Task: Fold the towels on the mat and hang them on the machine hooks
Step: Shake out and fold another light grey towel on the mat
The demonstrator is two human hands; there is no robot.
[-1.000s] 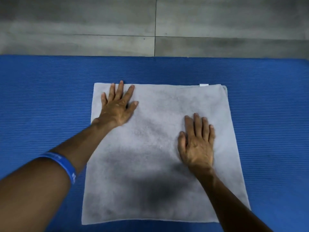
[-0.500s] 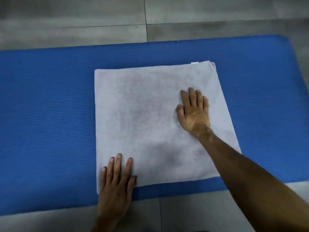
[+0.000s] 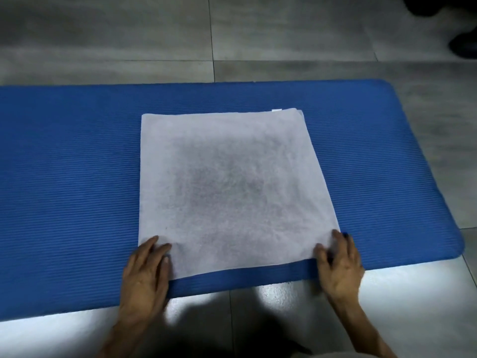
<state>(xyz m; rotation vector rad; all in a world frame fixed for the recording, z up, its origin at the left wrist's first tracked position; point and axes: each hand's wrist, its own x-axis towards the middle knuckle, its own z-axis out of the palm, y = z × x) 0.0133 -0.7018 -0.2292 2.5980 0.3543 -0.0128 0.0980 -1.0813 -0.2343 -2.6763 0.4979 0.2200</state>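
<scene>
White terry, folded square towel (image 3: 232, 187), flat on the ribbed blue foam mat (image 3: 69, 182), near edge just short of the mat's near border. Left hand (image 3: 145, 275) at the near left corner, fingers lying on the cloth, thumb on top beside them; whether the corner is pinched or merely pressed, cannot tell. Right hand (image 3: 339, 264) at the near right corner, fingers curled over the edge, seemingly gripping it, though blur hides the detail.

Likely step: lifting the near edge and carrying it away from the hands to the far edge for another fold. Best done with both corners caught through all layers, raised together, kept taut between the hands, and laid square on the far edge, where a small white tag (image 3: 276, 110) and a slightly offset under-layer at the far right corner show. Then smoothing with flat palms.

Beyond the mat, grey floor tiles (image 3: 284, 34); far off past the right hand, a dark shape (image 3: 462, 45) at the frame's corner, unidentifiable. Bright glare on the tiles between the wrists. No machine or hooks in view. Nothing in the fold's path.
</scene>
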